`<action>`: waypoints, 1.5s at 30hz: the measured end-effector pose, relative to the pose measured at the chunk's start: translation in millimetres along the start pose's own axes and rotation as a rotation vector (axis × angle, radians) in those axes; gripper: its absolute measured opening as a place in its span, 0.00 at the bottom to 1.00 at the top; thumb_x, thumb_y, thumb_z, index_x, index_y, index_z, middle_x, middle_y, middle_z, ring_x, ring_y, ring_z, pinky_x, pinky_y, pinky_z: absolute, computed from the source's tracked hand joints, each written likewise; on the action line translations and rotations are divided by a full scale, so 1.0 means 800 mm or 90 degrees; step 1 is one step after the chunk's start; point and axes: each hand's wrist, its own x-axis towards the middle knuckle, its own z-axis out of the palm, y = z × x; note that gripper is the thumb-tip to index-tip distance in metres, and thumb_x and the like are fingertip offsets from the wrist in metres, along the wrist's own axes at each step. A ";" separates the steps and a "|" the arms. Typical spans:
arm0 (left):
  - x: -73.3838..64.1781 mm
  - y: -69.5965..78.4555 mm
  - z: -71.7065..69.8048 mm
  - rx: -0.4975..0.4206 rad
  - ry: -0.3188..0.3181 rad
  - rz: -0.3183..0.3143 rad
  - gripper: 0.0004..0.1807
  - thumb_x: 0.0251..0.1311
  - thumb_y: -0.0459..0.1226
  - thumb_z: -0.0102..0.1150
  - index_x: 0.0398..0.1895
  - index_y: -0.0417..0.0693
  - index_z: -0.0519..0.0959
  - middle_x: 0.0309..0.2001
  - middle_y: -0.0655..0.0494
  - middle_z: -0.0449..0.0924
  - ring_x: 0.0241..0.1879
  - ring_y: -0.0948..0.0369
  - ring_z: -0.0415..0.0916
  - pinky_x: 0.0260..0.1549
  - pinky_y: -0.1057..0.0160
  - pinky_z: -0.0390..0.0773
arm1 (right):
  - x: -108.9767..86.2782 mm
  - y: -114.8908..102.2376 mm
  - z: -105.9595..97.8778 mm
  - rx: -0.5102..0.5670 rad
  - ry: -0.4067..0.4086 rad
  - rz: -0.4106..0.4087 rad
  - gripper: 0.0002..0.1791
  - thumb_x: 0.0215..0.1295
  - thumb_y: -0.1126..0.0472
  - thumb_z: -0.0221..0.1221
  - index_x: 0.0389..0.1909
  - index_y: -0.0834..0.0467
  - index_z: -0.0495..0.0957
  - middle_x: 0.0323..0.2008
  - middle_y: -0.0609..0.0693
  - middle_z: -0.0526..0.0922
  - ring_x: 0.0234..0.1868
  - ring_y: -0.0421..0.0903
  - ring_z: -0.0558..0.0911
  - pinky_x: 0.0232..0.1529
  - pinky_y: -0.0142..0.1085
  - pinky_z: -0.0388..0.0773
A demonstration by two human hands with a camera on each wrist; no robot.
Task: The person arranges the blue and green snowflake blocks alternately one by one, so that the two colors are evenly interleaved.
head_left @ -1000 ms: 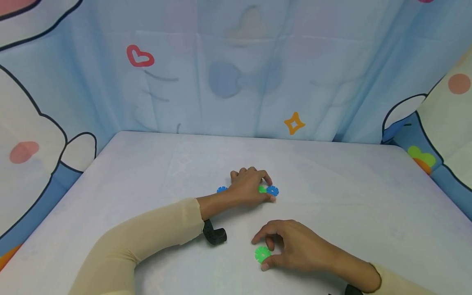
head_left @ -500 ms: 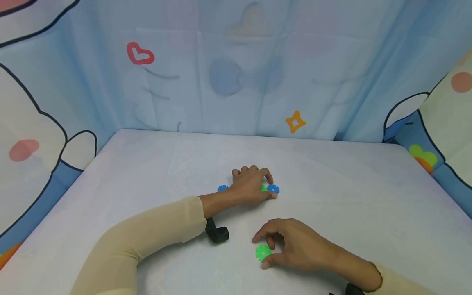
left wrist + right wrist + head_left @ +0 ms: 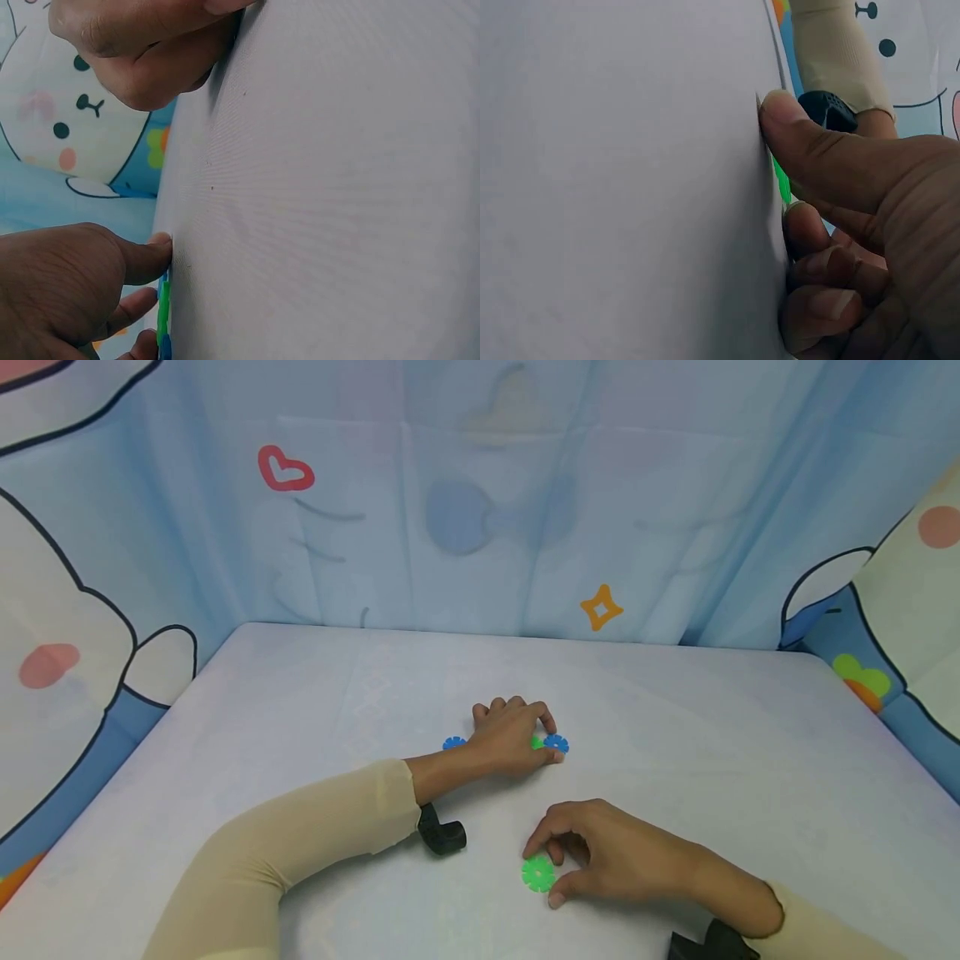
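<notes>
On the white table, my left hand [image 3: 510, 739] spans a row of notched plastic snowflake discs. Its thumb and index finger grip the blue snowflake disc [image 3: 557, 743] at the row's right end. A green disc [image 3: 537, 742] shows beside it, and another blue disc [image 3: 454, 743] peeks out left of the wrist; the palm hides the middle. The left wrist view catches the row edge-on, a green strip [image 3: 163, 307] under the fingers. Nearer the front, my right hand [image 3: 618, 853] pinches a single green snowflake disc [image 3: 538, 874] between index finger and thumb, lying flat by the table.
A blue cartoon curtain [image 3: 360, 552] hangs along the table's [image 3: 750, 760] back edge and down both sides. Dark wrist cameras [image 3: 442, 837] are strapped below each sleeve. The left forearm [image 3: 322, 827] crosses the left half of the table.
My right hand shifts slightly right, its index finger coming down onto the green disc's edge, and the disc turns and moves a little with it. The left hand stays in place.
</notes>
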 end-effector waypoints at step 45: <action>-0.002 -0.001 -0.001 -0.010 0.006 0.005 0.18 0.58 0.56 0.65 0.48 0.63 0.81 0.49 0.57 0.77 0.51 0.56 0.69 0.47 0.54 0.59 | -0.001 0.007 0.001 0.037 -0.077 -0.175 0.16 0.63 0.52 0.66 0.52 0.43 0.82 0.33 0.36 0.80 0.29 0.26 0.70 0.28 0.21 0.71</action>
